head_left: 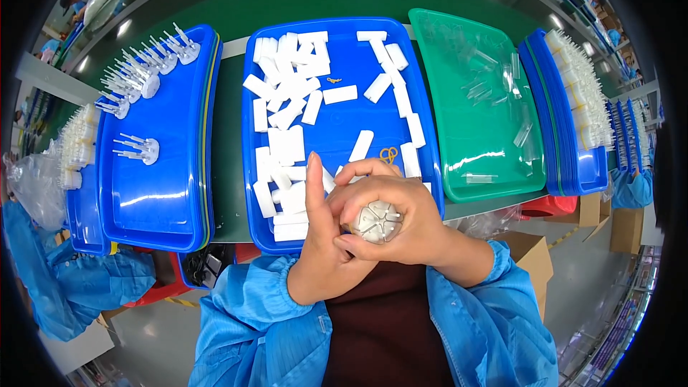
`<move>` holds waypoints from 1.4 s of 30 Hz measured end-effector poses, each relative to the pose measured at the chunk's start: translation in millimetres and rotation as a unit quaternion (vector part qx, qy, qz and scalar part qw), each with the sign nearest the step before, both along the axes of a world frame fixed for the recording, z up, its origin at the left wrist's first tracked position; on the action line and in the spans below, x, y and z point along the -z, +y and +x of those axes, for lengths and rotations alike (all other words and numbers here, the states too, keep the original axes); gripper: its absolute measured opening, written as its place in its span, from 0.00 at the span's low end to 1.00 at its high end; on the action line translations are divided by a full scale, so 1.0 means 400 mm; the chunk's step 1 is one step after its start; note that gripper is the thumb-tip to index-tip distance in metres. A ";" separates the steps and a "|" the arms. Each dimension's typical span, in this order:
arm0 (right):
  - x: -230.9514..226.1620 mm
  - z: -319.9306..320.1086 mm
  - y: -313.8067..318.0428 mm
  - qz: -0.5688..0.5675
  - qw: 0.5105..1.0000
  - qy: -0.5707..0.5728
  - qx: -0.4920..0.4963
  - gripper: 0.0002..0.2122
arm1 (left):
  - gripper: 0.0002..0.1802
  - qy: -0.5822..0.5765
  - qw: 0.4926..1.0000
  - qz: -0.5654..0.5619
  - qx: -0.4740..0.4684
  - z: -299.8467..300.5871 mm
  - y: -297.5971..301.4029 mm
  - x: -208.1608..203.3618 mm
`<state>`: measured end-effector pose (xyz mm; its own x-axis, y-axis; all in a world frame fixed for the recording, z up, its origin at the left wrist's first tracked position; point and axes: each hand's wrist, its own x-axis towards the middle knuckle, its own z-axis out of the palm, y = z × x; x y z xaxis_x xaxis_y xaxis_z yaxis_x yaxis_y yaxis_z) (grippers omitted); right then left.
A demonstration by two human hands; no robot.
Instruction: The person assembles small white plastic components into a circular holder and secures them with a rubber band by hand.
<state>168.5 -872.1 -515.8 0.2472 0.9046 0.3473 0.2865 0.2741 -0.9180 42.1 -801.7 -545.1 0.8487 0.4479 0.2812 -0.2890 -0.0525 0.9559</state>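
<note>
Both my hands are together over the near edge of the blue tray (344, 125), around a round whitish piece (378, 223) with radial slots on its end. My right hand (416, 204) is closed round it, fingers wrapped over the far side and thumb along the near side. My left hand (322, 240) presses against its left side, index finger pointing up and the other fingers mostly hidden. The piece's lower part is hidden by my hands. White rectangular blocks (287, 104) lie in the tray ahead, with yellow rubber bands (388, 154) among them.
To the right, a green tray (459, 147) carries clear plastic pieces (481, 89). A blue tray (154, 197) at left holds white pronged parts (137, 149). Stacked blue trays (548, 111) with white parts stand far right. A cardboard box (527, 261) sits below.
</note>
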 end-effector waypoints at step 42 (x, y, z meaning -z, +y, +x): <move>-0.019 -0.010 -0.024 -0.043 0.951 -0.276 0.131 0.34 | 0.34 0.024 0.938 -0.344 0.048 -0.002 0.027 -0.022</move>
